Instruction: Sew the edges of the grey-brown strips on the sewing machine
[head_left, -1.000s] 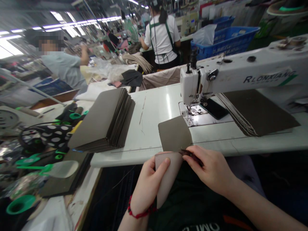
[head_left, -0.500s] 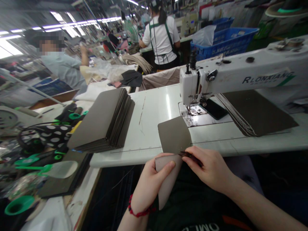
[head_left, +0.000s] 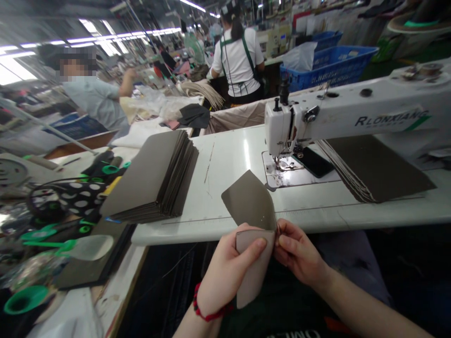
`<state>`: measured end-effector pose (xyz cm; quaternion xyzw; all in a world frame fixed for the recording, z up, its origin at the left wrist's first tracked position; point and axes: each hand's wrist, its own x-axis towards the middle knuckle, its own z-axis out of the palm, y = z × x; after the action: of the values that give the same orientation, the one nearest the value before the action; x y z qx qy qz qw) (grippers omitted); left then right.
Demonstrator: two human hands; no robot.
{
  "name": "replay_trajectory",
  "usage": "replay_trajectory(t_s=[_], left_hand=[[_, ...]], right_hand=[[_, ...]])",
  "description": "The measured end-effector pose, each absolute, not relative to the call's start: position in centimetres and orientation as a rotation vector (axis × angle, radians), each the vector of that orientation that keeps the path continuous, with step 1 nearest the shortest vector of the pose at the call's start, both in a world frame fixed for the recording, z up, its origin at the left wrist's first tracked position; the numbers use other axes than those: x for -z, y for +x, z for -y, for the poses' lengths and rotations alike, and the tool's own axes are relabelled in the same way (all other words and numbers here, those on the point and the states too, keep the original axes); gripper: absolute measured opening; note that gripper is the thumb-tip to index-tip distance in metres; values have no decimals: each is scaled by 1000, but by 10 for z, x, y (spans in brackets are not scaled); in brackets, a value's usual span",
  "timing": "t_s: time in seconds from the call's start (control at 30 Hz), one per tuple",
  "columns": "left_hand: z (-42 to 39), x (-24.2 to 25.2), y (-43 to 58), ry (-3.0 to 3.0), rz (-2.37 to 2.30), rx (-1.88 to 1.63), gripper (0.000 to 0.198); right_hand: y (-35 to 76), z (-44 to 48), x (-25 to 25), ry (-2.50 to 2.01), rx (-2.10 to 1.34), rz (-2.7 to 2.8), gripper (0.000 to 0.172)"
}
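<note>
A grey-brown leather-like panel [head_left: 248,197] is bent over, its paler underside turned toward me below the table edge. My left hand [head_left: 229,263] is closed on the folded part, thumb across the pale side. At the panel's right edge, my right hand [head_left: 298,251] has its fingers pinched together. A sliver of a small dark pointed tool [head_left: 276,230] shows at those fingertips; the rest is hidden by the hand. Just beyond the panel is the needle area of a white sewing machine [head_left: 282,126].
A thick stack of similar panels [head_left: 141,173] lies left on the white table [head_left: 214,183]. Under the machine arm are a phone [head_left: 313,162] and another pile of panels [head_left: 380,169]. Green cones and cloth clutter the left side. Two people and a blue crate [head_left: 327,65] are beyond.
My right hand has turned and closed in against the panel's edge, so the dark tool is now mostly hidden. The panel has tilted, and my left hand has shifted slightly right.
</note>
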<state>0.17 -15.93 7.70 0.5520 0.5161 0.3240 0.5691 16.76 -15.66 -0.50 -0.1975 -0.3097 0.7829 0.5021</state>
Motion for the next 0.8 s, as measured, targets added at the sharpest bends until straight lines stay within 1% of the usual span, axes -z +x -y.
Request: replay_trajectory(t_s=[0.07, 0.1, 0.23, 0.3, 0.47, 0.57, 0.63, 0.73, 0.8], left_hand=[[164, -78, 5, 1564, -1273, -816, 15], [167, -76, 6, 1705, -1299, -866, 18], [178, -61, 4, 2197, -1214, -1106, 42], [180, -54, 3, 2352, -1143, -1182, 47], [182, -46, 6, 2378, -1140, -1247, 43], [181, -47, 9, 2371, -1176, -1294, 39], [179, -49, 9, 2430, -1183, -1360, 35], [175, -50, 9, 2497, -1172, -1444, 29], [173, -49, 8, 2523, -1178, -1435, 27]], right_hand=[[167, 157, 4, -430, -1889, 710, 17], [168, 156, 4, -437, -1879, 723, 18], [178, 150, 1, -638, -1733, 1025, 20], [183, 149, 2, -703, -1631, 1185, 19], [184, 154, 13, -754, -1585, 1251, 26], [185, 155, 16, -806, -1552, 1306, 22], [189, 155, 13, -906, -1502, 1388, 21], [198, 156, 4, -1055, -1466, 1416, 28], [202, 159, -4, -1085, -1514, 1369, 24]])
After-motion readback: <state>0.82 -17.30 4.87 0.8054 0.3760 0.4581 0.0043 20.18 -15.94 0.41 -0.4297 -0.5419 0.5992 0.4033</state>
